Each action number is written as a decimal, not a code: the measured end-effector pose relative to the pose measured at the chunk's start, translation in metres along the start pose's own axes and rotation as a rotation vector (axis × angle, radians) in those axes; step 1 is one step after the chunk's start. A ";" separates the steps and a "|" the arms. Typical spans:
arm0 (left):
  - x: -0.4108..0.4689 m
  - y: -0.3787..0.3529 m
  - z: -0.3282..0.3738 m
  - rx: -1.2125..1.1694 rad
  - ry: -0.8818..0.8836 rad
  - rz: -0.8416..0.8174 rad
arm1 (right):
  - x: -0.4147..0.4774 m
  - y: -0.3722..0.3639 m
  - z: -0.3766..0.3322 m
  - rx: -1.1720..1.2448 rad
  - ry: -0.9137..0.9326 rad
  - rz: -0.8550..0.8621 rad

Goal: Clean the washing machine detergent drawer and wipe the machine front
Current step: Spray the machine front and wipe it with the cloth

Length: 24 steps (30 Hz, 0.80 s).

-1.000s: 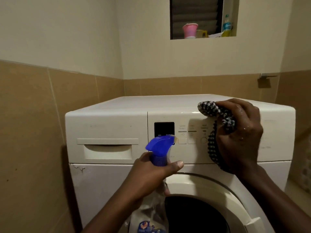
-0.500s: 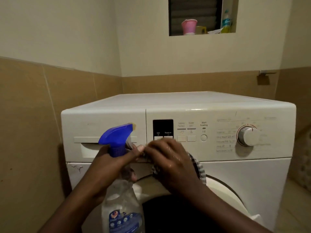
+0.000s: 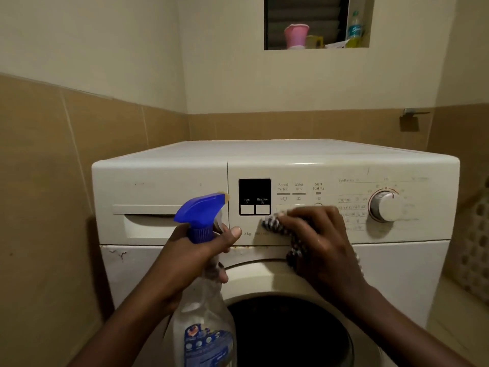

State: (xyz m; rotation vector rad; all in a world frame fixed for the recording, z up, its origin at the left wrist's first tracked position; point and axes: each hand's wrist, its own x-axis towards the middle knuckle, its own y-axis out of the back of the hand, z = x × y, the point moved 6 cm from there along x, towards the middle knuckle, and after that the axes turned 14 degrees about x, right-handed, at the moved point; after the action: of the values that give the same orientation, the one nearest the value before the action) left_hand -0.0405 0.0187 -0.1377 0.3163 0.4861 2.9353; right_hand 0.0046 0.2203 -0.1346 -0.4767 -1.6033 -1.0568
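Observation:
A white front-loading washing machine (image 3: 164, 178) fills the view. Its detergent drawer (image 3: 148, 223) at the upper left is closed. My left hand (image 3: 195, 255) grips the neck of a clear spray bottle (image 3: 203, 313) with a blue trigger head, held in front of the drawer's right end. My right hand (image 3: 320, 247) presses a black-and-white checked cloth (image 3: 275, 226) against the control panel, just below the buttons and right of the dark display (image 3: 254, 192). Most of the cloth is hidden under the hand. The program dial (image 3: 386, 206) is uncovered at the right.
The dark round door opening (image 3: 291, 337) lies below my hands. Tan tiled walls close in on the left and behind. A white perforated basket (image 3: 476, 250) stands at the right. A wall niche (image 3: 317, 22) above holds a pink cup and a bottle.
My right hand swept the cloth from the dial area leftward and down, and now it has come back up and slightly right onto the panel. The spray bottle shifted left, then right again.

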 end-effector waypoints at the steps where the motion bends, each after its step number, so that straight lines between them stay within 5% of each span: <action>1: 0.001 0.001 0.000 -0.003 -0.004 0.003 | -0.007 -0.004 0.000 0.006 0.005 -0.033; 5: -0.001 0.005 0.000 0.005 0.010 -0.001 | 0.003 -0.007 -0.001 0.018 0.045 -0.072; 10: -0.002 0.013 0.006 0.043 -0.009 0.028 | 0.079 -0.004 -0.010 0.022 -0.024 0.102; 20: -0.005 0.011 0.008 0.066 -0.023 0.049 | 0.014 -0.040 -0.038 0.110 0.147 -0.103; 24: -0.003 -0.001 0.013 0.054 -0.018 0.000 | 0.021 0.008 0.005 0.056 -0.009 0.088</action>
State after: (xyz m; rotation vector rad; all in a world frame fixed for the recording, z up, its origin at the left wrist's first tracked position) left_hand -0.0342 0.0228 -0.1268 0.3490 0.5637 2.9210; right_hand 0.0007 0.2242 -0.1118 -0.5110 -1.6011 -0.9426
